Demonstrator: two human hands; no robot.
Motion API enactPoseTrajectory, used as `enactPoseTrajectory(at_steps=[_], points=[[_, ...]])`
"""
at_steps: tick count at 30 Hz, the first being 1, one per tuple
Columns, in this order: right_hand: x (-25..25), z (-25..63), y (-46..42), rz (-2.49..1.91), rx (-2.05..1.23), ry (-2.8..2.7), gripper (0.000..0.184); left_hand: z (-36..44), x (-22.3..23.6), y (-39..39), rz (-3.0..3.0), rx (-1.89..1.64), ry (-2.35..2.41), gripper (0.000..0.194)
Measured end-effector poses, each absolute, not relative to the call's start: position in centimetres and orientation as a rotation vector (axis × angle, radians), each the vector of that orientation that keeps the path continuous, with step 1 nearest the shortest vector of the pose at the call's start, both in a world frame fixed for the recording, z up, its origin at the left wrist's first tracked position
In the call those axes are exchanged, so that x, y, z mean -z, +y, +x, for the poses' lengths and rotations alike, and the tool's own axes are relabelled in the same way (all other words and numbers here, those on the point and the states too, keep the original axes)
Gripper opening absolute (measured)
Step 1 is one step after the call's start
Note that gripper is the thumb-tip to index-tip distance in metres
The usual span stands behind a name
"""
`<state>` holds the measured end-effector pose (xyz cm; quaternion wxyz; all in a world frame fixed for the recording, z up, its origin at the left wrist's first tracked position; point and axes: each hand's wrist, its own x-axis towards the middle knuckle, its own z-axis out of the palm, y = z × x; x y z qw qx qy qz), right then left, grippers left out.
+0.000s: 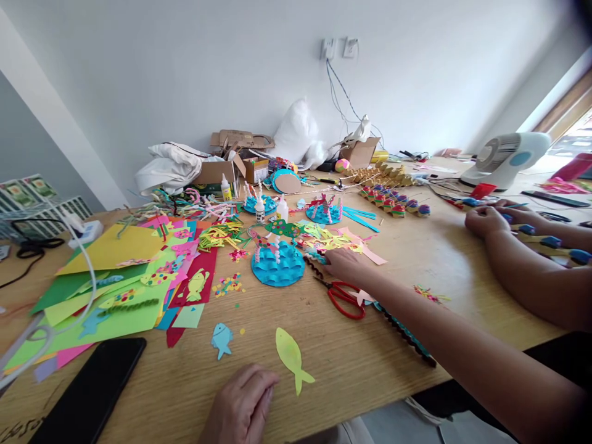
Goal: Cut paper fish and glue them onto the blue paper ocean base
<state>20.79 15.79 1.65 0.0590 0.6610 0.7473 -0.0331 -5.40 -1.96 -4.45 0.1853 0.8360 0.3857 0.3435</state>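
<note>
My left hand [245,398] rests on the table's near edge, fingers curled together, with nothing visible in them. Just right of it lies a yellow-green paper fish [289,354]; a blue paper fish [222,340] is farther left. My right hand [345,266] reaches forward to the edge of a pile of cut paper strips [330,237]. Its fingers are drawn together, and their tips are partly hidden among the scraps. Red-handled scissors [346,303] lie just below that hand. Left of it stands a blue wavy round base [278,266] with a green spotted fish [281,228] on top.
Coloured paper sheets [139,308] and a black phone [92,391] cover the left side. Glue bottles [259,209] stand mid-table. Cardboard boxes [217,172] line the wall. At right are another person's hands [485,219] and a white fan [506,160].
</note>
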Motion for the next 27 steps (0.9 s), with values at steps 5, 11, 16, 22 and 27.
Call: enactPoseTrajectory(at_steps=[5, 11, 16, 22, 27], points=[[-2.5, 21.0, 16.0, 2.056, 0.089, 2.284, 0.02, -5.3, 4.2, -1.9, 2.342, -0.981, 1.085, 0.019], [-4.3, 21.4, 14.2, 2.076, 0.172, 2.479, 0.016, -5.0, 3.6, -1.9, 2.296, -1.05, 1.098, 0.02], [-5.4, 20.2, 9.6, 2.043, 0.449, 2.712, 0.01, -4.9, 2.3, -1.9, 2.113, -1.076, 1.183, 0.017], [-5.6, 17.9, 4.3, 1.731, 0.554, 3.04, 0.011, -3.4, -1.6, -0.6, 1.922, -1.153, 1.248, 0.018], [-5.1, 16.8, 2.5, 1.649, 0.7, 3.092, 0.011, -2.0, -2.0, 1.5, 1.902, -1.165, 1.189, 0.022]])
